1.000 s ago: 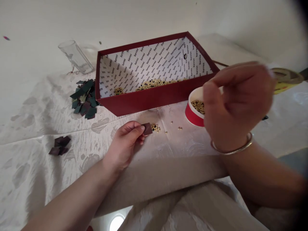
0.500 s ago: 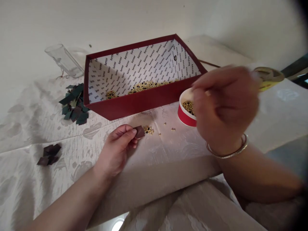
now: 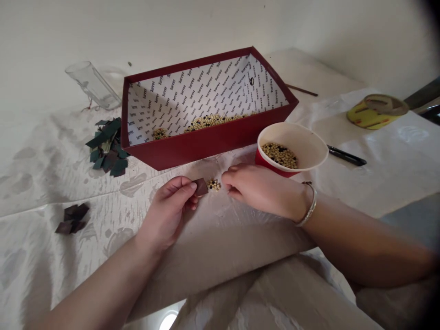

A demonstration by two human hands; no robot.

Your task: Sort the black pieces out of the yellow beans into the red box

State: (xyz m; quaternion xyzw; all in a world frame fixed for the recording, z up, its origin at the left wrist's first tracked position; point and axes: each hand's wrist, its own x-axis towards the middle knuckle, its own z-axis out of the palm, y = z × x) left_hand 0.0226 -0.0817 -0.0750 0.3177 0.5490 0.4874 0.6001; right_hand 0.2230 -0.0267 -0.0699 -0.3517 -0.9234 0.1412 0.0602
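Note:
Between the thumb and fingers of my left hand (image 3: 175, 201) is a small dark brown square piece (image 3: 200, 187). Just right of it lies a small pile of yellow and black beads (image 3: 213, 184) on the cloth-covered table (image 3: 220, 224). My right hand (image 3: 257, 188) is down at the table right of the pile, its fingers curled together; what they hold, if anything, is hidden. Behind it stands a red paper cup with a white rim (image 3: 311, 146), holding more beads (image 3: 280, 155). A dark red box (image 3: 209, 146) with printed white lining has beads along its bottom.
Dark green pieces (image 3: 108, 146) are heaped left of the box, with brown pieces (image 3: 72, 218) nearer me. A tilted glass (image 3: 98, 87) is at back left. A black pen-like object (image 3: 347, 156) and yellow tin (image 3: 374, 114) are at right.
My right hand has moved down and left from in front of the cup to beside the bead pile, uncovering the cup and the black object. My left hand keeps its hold on the brown piece.

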